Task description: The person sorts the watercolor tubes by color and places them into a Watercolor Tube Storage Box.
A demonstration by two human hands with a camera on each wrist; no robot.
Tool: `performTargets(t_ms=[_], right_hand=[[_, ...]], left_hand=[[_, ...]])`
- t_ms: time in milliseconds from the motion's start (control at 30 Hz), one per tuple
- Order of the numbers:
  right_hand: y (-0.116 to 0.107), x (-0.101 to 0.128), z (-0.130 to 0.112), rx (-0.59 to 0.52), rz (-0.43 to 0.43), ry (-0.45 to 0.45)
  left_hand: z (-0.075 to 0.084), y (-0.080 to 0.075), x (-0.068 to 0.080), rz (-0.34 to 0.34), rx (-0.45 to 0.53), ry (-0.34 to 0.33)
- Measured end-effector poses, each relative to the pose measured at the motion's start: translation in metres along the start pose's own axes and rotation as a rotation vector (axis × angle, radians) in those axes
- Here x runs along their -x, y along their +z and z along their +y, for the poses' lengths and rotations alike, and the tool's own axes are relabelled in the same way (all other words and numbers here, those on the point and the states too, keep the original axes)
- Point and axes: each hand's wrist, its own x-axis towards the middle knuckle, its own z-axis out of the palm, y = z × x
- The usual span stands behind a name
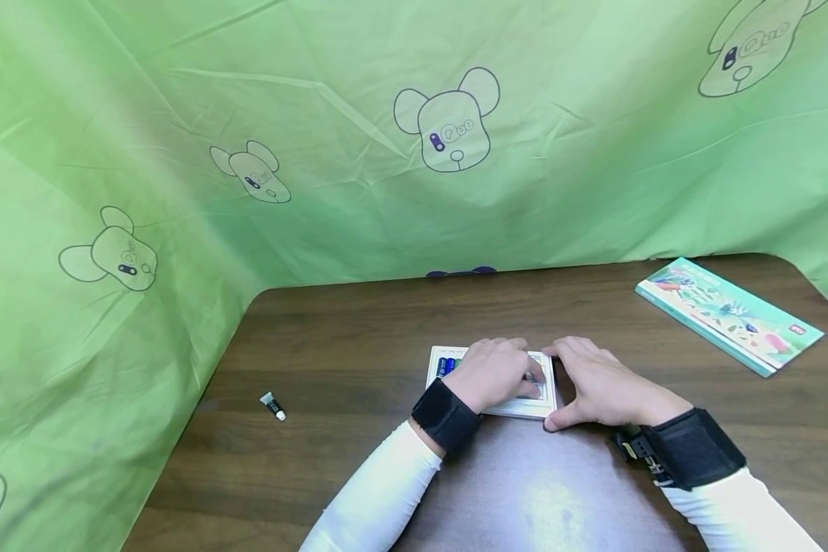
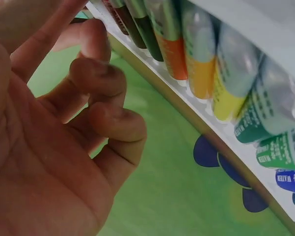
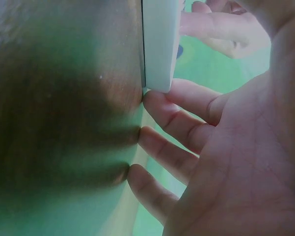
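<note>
A white tray [image 1: 514, 409] of paint tubes [image 2: 174, 56] lies on the wooden table in the head view. Over its right part reaches my left hand [image 1: 491, 374], fingers bent and thumb and forefinger close together at the tray's right end. Whether they pinch a tube I cannot tell. The left wrist view shows its other fingers curled beside the row of tubes, with orange, yellow, green and blue bands. My right hand [image 1: 603, 387] spans the tray's right side, thumb at the near corner, forefinger at the far one. Its other fingertips [image 3: 146, 135] rest on the table.
A small dark tube with a white cap [image 1: 273, 406] lies alone at the table's left. At the back right is a flat turquoise box [image 1: 731, 316] with a printed cover. A green cloth [image 1: 345, 153] with mouse-head drawings hangs behind the table [image 1: 345, 330].
</note>
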Motion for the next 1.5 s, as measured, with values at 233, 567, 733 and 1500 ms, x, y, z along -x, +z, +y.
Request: performTargets(t_ms=[233,567,733,1500], right_hand=[[-0.001,0.0,-0.001,-0.003,0.003,0.0],[0.0,0.0,-0.002,-0.002,-0.008,0.008],[0.001,0.0,-0.001,0.001,-0.004,0.007],[0.001,-0.001,-0.003,0.011,-0.001,0.02]], left_hand=[[-0.001,0.0,0.001,0.016,-0.004,-0.018],[-0.003,0.0,0.003,0.002,-0.02,0.006],[-0.003,-0.004,0.004,0.02,-0.018,-0.09],[-0.014,-0.011,0.016,-0.003,0.107,-0.19]])
